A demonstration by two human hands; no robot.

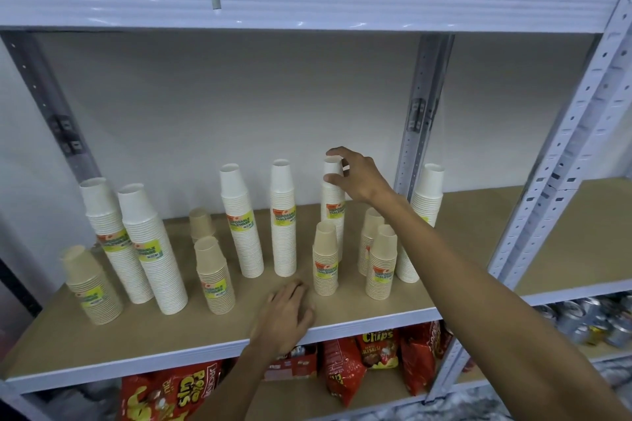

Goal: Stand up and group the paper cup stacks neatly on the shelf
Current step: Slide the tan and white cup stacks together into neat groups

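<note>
- Right hand [359, 178]: fingers pinch top of tall white paper cup stack [332, 212], upright, back-centre of tan wooden shelf board [393, 304].
- Left hand [285, 314]: fingers loosely curled, palm down on shelf's front edge, gripping nothing.

shelf [393, 304]: tan board | white cup stacks [284, 219], brown cup stacks [215, 280] upright | left hand [285, 314] resting

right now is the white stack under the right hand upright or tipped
Upright: the white stack stands straight on the shelf, with the right hand gripping its top.
</note>
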